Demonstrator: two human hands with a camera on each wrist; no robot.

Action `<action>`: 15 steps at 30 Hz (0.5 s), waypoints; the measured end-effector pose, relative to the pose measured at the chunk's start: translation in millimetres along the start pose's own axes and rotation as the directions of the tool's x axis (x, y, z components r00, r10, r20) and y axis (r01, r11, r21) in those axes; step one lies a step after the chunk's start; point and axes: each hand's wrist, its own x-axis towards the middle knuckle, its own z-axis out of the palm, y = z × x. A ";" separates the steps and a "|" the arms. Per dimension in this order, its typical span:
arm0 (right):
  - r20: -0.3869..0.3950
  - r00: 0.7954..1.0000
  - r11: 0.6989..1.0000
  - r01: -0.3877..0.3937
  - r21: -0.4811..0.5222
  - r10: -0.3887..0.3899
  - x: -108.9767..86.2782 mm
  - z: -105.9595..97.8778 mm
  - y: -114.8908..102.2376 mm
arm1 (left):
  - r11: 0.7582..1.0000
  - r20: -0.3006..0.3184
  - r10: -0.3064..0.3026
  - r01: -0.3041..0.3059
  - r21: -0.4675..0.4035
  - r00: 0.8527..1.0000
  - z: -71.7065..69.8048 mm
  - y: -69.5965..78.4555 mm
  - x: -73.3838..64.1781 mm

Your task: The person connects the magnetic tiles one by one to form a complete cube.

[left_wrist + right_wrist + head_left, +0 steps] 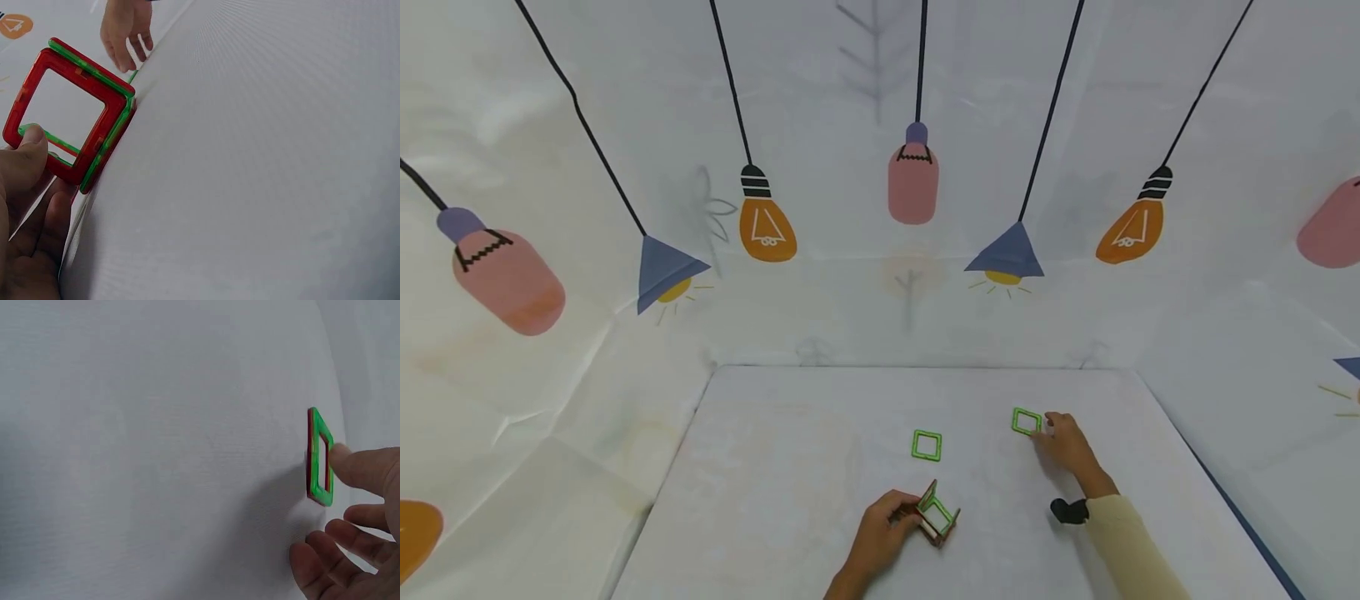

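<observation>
My left hand [880, 529] grips a small structure of red and green square magnetic tiles [100, 142], joined at their edges, low over the white table. The left wrist view shows the thumb over the lower left edge of a red square frame. At the right, my right hand [1067, 446] is at a flat green magnetic tile [1015, 419]. Its thumb overlaps the edge of this green tile with a red underside [315, 464] in the right wrist view, the other fingers loosely bent beside it. Whether the thumb presses on it, I cannot tell.
Another green square tile [915, 444] lies flat on the white table [775, 483], between the two hands and farther back. A white sheet [850, 308] printed with hanging lamps rises behind the table and along its sides. A black band [1070, 511] shows at the right wrist.
</observation>
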 end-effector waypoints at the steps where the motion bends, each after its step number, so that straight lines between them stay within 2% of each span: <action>1: 0.019 1.000 1.000 -0.009 0.000 0.009 3.4 -0.1 1.2 | 1.000 -0.003 -0.004 0.004 0.000 1.000 0.7 0.6 -0.2; 5: 0.061 0.998 0.999 -0.031 -0.017 0.032 13.3 1.2 3.4 | 1.000 0.000 -0.019 0.019 -0.007 1.000 0.2 12.4 0.0; 10: 0.048 0.999 0.997 0.002 -0.081 0.002 19.9 3.6 4.7 | 1.000 0.005 -0.013 0.013 -0.009 1.000 -6.6 33.1 2.5; 12: 0.045 0.999 0.998 -0.008 -0.060 0.010 21.7 3.6 4.6 | 1.000 -0.001 -0.016 0.016 -0.001 1.000 -6.7 33.3 3.2; 15: 0.053 0.998 1.000 -0.028 0.011 0.028 23.2 2.0 2.9 | 1.000 -0.017 -0.023 0.023 0.020 1.000 -3.5 22.9 2.9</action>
